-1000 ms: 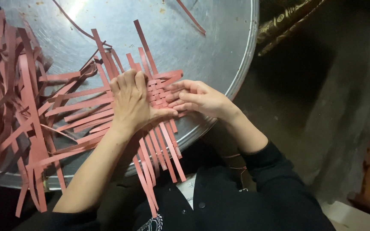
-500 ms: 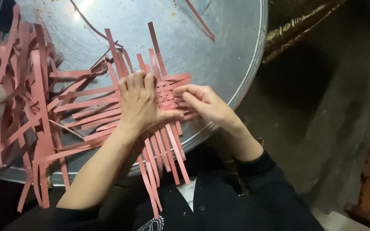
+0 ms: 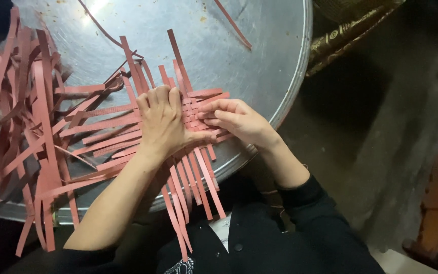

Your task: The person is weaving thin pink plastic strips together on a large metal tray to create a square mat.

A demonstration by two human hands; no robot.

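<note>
Both hands sit a bit lower-right in frame vs 1 s ago, w/ the woven strip mat [image 3: 191,109] at centre, mostly hidden under them. Left hand [image 3: 164,122] lies flat, fingers together, pressing it. Right hand [image 3: 236,122] pinches a strip's end; exact grip hard to see. Loose red strips [image 3: 26,116] blur at left on the round metal tray [image 3: 259,61].

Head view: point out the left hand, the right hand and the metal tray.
Left hand [image 3: 166,124], head view, back of the hand.
Right hand [image 3: 242,122], head view, back of the hand.
Metal tray [image 3: 259,61], head view, bare surface near the right rim.
</note>
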